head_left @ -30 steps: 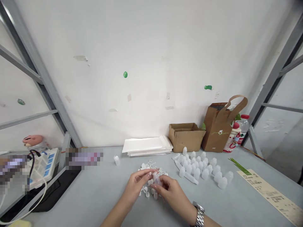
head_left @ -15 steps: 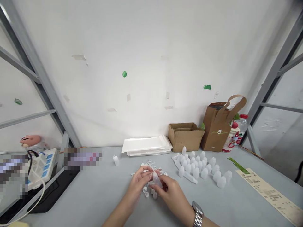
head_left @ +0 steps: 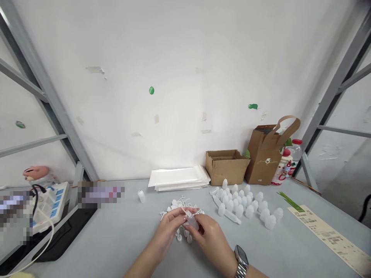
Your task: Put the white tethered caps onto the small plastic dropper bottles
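A small translucent bottle (head_left: 192,221) is held between my two hands, its narrow top tilted up to the left. My right hand (head_left: 209,231) grips the bottle's body from the right. The fingers of my left hand (head_left: 171,224) pinch at its top; the exact grip is partly hidden. Small white caps (head_left: 179,236) lie in a pile beneath and behind my hands. To the right stands a group of translucent bottles (head_left: 239,211), with a few lying on their sides. One capped bottle (head_left: 142,196) stands alone to the left.
White sheets (head_left: 178,178) are stacked by the wall beside an open cardboard box (head_left: 226,172) and a brown paper bag (head_left: 262,162). A printed strip (head_left: 327,235) lies at the right. On the left are a power strip (head_left: 59,206) and a black mat (head_left: 62,239).
My left fingers have closed in over the bottle's top, and the bottle is tilted slightly more to the left. The view has shifted slightly.
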A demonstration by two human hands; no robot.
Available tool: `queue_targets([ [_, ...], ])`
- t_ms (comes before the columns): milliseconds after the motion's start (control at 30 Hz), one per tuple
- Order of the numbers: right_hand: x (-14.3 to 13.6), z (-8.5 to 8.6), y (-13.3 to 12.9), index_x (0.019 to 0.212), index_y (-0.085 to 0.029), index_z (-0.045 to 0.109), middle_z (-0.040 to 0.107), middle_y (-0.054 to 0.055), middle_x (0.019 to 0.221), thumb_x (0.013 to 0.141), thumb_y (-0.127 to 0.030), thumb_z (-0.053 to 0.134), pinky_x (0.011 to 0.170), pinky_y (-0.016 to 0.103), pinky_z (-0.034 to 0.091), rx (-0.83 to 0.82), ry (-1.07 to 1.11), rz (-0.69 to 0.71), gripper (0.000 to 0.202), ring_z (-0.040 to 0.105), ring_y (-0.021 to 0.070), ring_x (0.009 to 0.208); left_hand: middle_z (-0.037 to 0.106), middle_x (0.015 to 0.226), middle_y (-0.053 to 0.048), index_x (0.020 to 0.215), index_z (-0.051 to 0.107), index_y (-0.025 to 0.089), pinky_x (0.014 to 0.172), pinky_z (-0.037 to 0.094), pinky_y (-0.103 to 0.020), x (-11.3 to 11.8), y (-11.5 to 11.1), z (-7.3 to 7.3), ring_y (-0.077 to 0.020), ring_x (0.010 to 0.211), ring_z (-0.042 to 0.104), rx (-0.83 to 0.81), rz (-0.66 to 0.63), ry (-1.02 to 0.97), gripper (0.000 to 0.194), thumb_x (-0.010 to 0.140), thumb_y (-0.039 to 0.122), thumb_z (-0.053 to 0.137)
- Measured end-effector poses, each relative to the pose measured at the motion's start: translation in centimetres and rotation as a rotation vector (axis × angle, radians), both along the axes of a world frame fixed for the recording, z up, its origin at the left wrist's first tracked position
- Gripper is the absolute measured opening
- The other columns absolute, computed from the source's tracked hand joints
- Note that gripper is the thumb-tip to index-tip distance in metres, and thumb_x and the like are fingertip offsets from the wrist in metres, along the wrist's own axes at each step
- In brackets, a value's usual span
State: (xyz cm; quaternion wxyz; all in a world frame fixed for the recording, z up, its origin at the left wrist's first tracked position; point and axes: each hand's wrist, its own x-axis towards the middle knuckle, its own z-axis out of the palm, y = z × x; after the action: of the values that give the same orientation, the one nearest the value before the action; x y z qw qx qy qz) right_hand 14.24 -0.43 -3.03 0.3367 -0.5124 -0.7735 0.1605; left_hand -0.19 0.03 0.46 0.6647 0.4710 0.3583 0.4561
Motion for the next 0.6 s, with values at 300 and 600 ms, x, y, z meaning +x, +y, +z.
queue_targets([
  [300,0.02,0.39,0.06,0.067,-0.017,0.056,0.054,0.0,0.061,0.08,-0.03,0.055,0.057,0.026,0.035,-0.098,0.119,0.062,0.019,0.048,0.0153,0.059,0.069,0.099,-0.01,0.09,0.07,0.015,0.091,0.038,-0.035,0.02,0.2,-0.67,-0.0274,0.105,0.056,0.008,-0.015,0.025,0.023,0.072,0.023,0.058],
  [600,-0.54,0.63,0.24,0.054,-0.018,0.046,0.046,-0.005,0.047,0.076,-0.035,0.056,0.047,0.023,0.034,-0.511,0.505,0.137,0.029,0.043,0.0102,0.046,0.069,0.098,-0.012,0.091,0.068,0.012,0.077,0.046,-0.034,-0.11,0.25,-0.72,-0.0258,0.087,0.062,-0.021,-0.062,-0.074,0.025,0.073,0.021,0.053],
])
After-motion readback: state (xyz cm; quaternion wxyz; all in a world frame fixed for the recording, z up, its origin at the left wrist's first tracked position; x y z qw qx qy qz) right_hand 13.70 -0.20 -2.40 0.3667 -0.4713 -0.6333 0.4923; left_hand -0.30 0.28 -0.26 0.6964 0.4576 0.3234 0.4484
